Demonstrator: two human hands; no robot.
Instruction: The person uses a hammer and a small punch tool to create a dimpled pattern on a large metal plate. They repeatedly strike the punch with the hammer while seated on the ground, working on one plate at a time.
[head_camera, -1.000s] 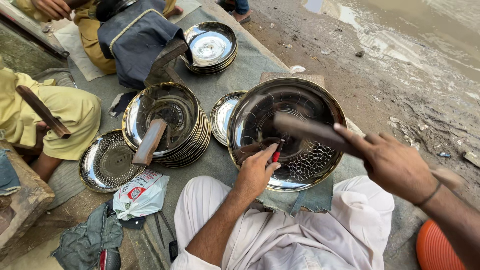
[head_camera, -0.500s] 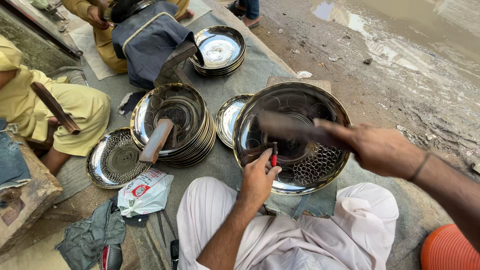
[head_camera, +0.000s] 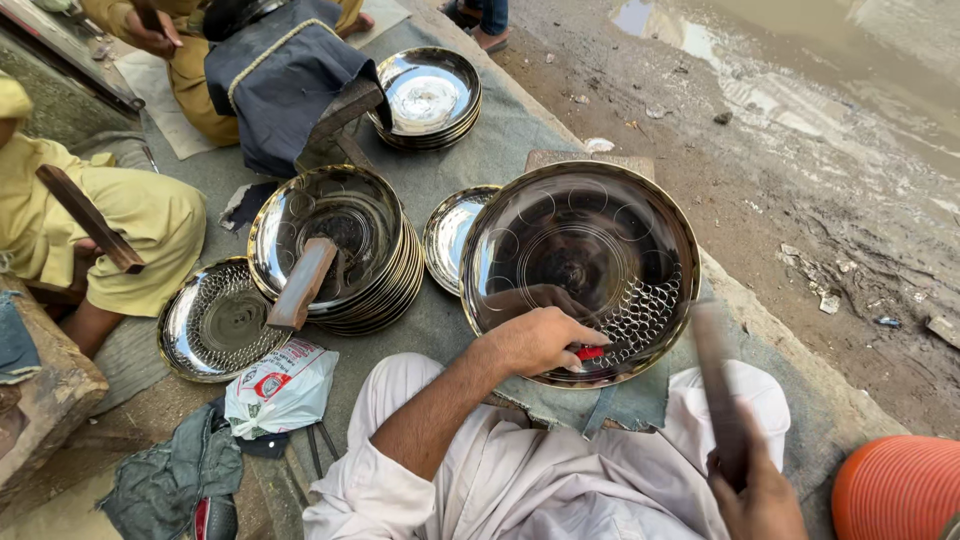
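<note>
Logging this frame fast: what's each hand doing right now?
Left hand: closed on a red-handled tool, on the large plate.
Right hand: closed on a mallet.

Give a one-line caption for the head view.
Left hand holds a red-handled punch on a steel tray; right hand raises a hammer.

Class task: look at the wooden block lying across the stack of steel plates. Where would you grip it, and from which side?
Probably grip the wooden block at its lower end, coming from the side nearest the camera. That end juts over the rim of the stack of steel plates, so fingers could wrap round it; the upper end lies flat in the top plate.
</note>
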